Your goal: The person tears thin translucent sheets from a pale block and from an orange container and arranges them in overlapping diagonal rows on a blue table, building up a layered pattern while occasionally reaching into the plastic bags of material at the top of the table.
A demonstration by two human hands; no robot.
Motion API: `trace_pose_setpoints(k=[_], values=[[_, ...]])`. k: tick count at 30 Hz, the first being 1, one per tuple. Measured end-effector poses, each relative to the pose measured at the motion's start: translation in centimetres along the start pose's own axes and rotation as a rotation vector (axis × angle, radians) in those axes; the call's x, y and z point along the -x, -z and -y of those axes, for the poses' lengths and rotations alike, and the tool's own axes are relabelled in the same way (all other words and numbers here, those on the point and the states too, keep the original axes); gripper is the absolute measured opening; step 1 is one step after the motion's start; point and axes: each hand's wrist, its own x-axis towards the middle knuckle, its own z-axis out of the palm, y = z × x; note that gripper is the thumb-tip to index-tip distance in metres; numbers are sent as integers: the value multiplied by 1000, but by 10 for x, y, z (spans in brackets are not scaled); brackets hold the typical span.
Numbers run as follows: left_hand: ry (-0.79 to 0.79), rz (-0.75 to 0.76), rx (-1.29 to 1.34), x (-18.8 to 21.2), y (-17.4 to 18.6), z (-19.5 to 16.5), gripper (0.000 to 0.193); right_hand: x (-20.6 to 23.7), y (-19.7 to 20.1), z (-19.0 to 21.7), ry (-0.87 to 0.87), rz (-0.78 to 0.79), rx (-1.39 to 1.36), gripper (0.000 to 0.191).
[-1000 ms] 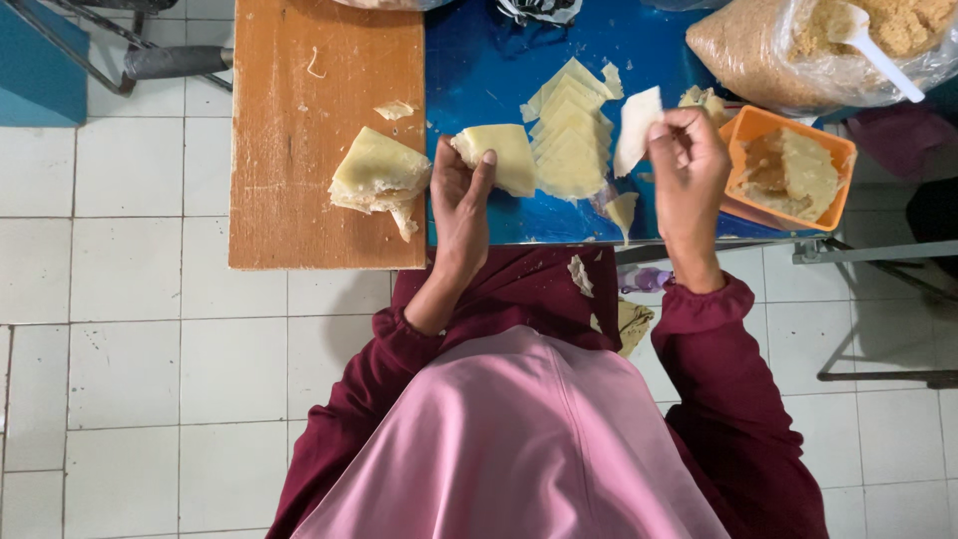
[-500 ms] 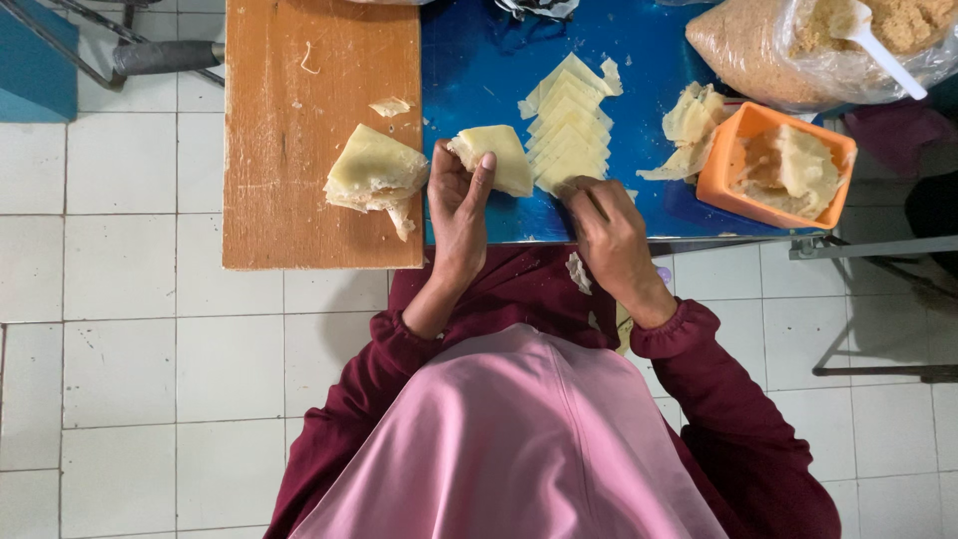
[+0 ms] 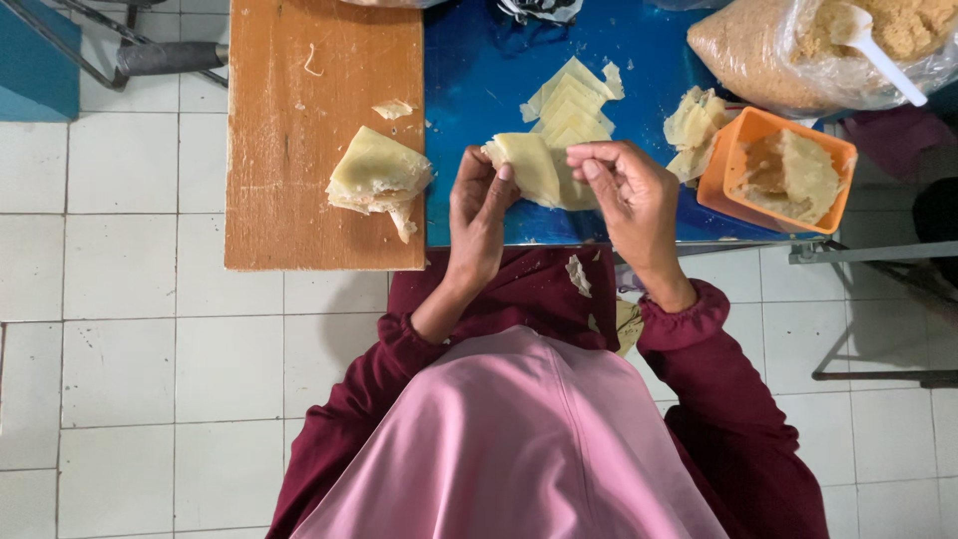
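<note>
left hand (image 3: 477,215) grip pinched a pale dough sheet (image 3: 529,168) above the blue tabletop (image 3: 479,90) | right hand (image 3: 631,200) grip pinched the same sheet's other edge | sheet stack (image 3: 571,105) just behind | folded pile (image 3: 379,178) on wooden board (image 3: 299,130) | orange tub (image 3: 788,170) right

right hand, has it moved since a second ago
Yes. The right hand was up by the orange tub holding a pale sheet; it dropped to the blue table's near edge, then came left onto the sheet the left hand holds.
</note>
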Motion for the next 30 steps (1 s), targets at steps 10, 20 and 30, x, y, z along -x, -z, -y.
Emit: trace_pose_setpoints(k=[10, 20, 30], values=[[24, 27, -12, -1, 2, 7, 8, 4, -33, 14, 144, -56, 264, 19], [53, 48, -72, 1, 3, 2, 10, 4, -8, -42, -277, -69, -316, 12], [-1, -121, 11, 0, 10, -9, 9, 21, -4, -38, 377, -151, 601, 8]])
